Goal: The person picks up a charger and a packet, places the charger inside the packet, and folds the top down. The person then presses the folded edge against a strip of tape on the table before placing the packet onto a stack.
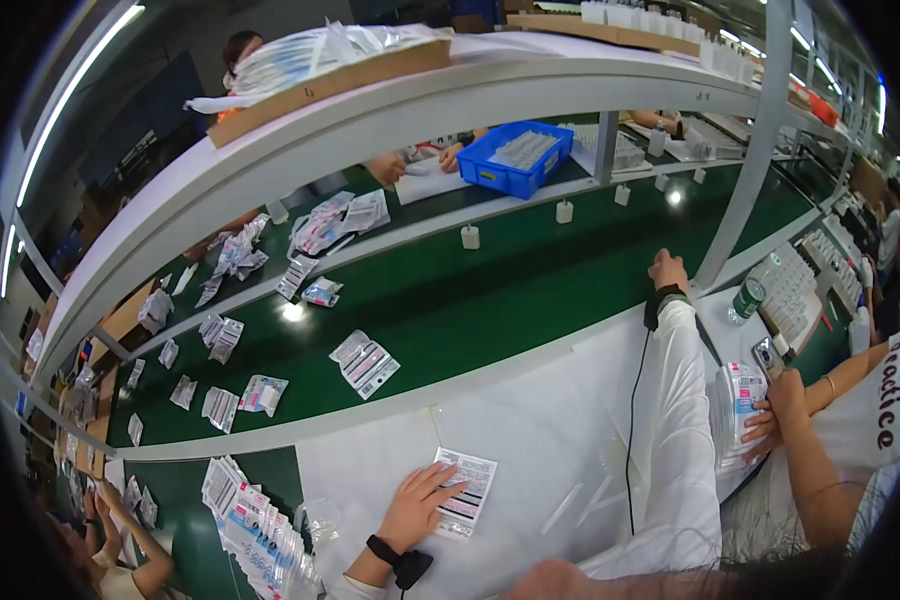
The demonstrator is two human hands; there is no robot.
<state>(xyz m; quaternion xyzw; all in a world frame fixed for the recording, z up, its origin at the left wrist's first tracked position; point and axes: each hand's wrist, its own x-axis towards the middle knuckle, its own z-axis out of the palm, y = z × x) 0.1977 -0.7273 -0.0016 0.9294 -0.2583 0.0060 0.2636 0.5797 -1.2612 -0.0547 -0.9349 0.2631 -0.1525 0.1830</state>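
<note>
My left hand (416,508) lies with fingers outstretched over the left side of a flat printed packaging bag (467,492) on the white work surface. My right arm reaches far forward, and my right hand (668,270) is over the right part of the green conveyor belt (530,290). Its fingers are curled in, and whatever they may hold is hidden. Beyond it on the belt, small white block-shaped pieces with narrow tops, such as this white piece (565,211), stand in a spaced row. A fanned stack of printed bags (260,530) lies left of my left hand.
Filled bags (365,364) lie scattered along the belt's left part. A metal shelf post (750,150) rises just right of my right hand. A black cable (638,430) trails from that wrist. Across the belt stands a blue bin (516,160); at right, a co-worker's hands touch a bag stack (738,405).
</note>
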